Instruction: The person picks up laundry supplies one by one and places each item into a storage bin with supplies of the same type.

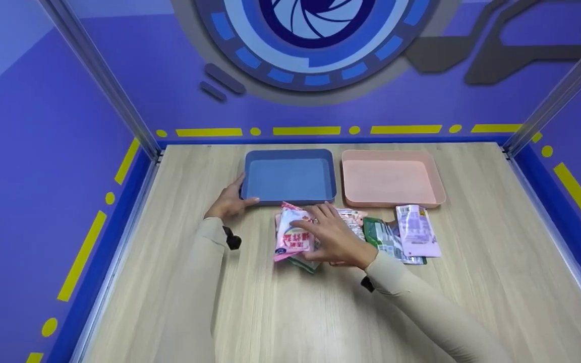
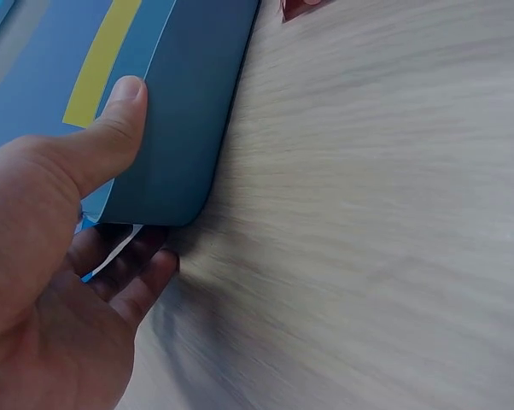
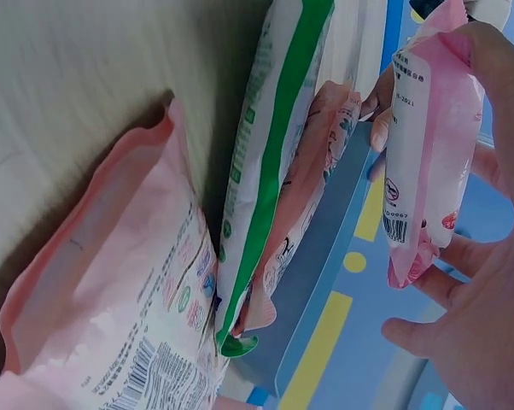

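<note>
1 pink-and-white sachet (image 1: 290,239), just near of the blue tray (image 1: 290,179), looks light, soft and slick; probably best pinched by side edges or a sealed end. Right hand (image 1: 338,236) half open, thumb and fingers pinching it; left hand (image 1: 227,202) loosely grips the tray's near-left corner.

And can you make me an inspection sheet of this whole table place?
Surface: light wood-grain table.
Job's things: shallow rectangular blue tray, left of shallow rectangular pink tray; glossy pink-and-white packet; shiny pale-purple pouch overlapping shiny green pouch; other printed packets.
Clutter: nothing seen.
Hands: left hand holds the blue tray's near left corner; right hand holds the pink-and-white packet.
Cables: nothing seen.
Surroundings: purple-blue wall panels with yellow dashes; silver metal posts.
</note>
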A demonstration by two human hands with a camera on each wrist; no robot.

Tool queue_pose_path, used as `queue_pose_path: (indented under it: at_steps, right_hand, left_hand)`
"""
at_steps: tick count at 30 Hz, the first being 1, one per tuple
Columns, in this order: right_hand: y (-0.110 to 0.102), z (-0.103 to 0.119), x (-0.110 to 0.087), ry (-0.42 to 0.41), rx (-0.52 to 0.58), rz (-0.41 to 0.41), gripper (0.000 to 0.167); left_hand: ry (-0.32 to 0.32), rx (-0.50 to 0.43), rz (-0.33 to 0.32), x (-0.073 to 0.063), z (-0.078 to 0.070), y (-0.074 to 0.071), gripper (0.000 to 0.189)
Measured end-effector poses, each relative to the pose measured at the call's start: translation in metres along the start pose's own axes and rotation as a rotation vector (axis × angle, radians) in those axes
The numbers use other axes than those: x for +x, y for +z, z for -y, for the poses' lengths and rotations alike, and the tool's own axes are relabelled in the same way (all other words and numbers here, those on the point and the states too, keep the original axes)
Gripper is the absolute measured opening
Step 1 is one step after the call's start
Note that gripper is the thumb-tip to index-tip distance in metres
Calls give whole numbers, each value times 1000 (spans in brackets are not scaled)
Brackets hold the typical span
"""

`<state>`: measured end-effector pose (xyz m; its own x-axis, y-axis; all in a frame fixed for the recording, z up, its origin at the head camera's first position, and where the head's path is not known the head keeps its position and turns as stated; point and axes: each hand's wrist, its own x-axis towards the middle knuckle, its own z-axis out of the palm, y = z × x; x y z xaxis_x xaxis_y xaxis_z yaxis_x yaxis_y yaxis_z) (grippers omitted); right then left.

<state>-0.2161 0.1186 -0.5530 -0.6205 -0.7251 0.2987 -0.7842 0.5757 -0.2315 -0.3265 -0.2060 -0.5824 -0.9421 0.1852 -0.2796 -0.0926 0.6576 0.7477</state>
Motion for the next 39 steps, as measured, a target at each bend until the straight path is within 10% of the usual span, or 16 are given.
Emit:
queue_pose_path:
  at_steps: [39]
  right_hand:
    - [-16, -25, 8, 18, -15, -35, 73]
  left_hand:
    - [19, 7, -7, 0, 1, 0, 98]
